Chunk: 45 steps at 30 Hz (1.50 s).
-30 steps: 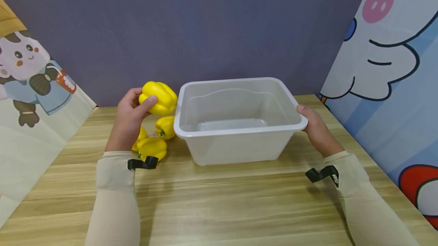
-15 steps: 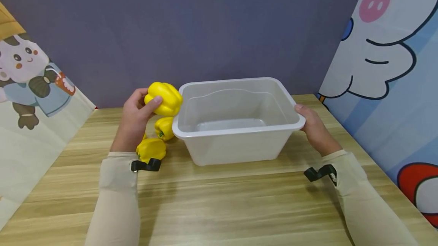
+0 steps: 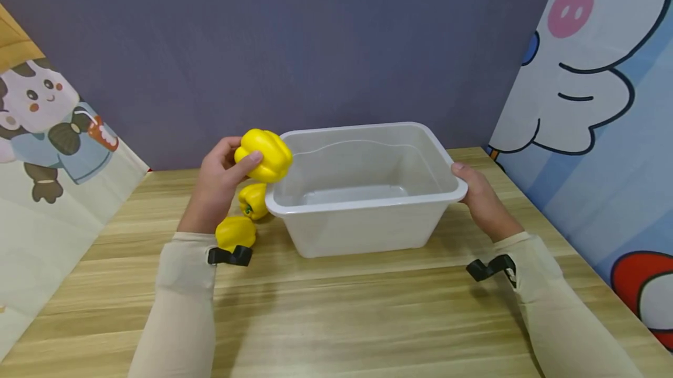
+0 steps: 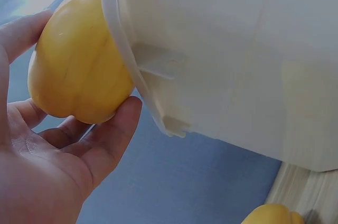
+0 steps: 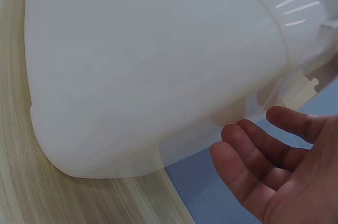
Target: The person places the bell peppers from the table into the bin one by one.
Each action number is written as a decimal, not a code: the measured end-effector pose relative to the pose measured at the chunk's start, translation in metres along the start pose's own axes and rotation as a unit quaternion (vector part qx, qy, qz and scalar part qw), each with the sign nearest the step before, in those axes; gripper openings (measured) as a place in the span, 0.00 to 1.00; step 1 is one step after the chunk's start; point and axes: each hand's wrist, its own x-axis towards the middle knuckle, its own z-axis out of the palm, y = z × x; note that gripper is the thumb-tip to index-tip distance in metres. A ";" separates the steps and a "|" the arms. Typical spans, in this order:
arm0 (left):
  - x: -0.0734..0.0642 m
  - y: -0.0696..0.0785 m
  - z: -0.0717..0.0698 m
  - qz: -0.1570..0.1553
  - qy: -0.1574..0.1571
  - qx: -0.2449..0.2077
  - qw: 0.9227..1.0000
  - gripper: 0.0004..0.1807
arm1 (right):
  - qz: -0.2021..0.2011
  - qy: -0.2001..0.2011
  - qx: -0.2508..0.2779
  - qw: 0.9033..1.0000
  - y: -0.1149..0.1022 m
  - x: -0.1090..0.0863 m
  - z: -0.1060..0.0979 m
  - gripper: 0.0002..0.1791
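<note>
My left hand holds a yellow bell pepper by the left end of a pale grey plastic bin. Thumb and fingers are curled around the pepper, which overlaps the outside of the bin's rim in the left wrist view. At the other end, my right hand grips the bin's right rim, thumb on top. In the right wrist view its curled fingers lie below the rim, beside the bin's outer wall. The bin stands upright, and its visible inside holds nothing.
Two more yellow bell peppers lie on the wooden table: one against the bin's left side, another nearer, by my left wrist. A grey-blue panel rises behind. Cartoon-printed panels flank the table.
My left hand has carried the bell pepper rightward, up to the bin's left rim. The right hand keeps its grip on the bin, which has hardly shifted.
</note>
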 end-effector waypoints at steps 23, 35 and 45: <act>0.007 0.007 0.002 0.004 -0.028 0.040 0.999 0.25 | -0.005 -0.004 -0.019 1.000 0.001 -0.001 -0.001 0.30; 0.010 0.011 0.001 -0.004 -0.058 0.061 0.996 0.26 | 0.000 -0.002 -0.026 1.000 0.001 -0.001 -0.001 0.30; 0.014 0.014 0.005 -0.008 -0.079 0.080 0.994 0.26 | 0.001 -0.002 -0.023 1.000 0.000 0.000 0.000 0.30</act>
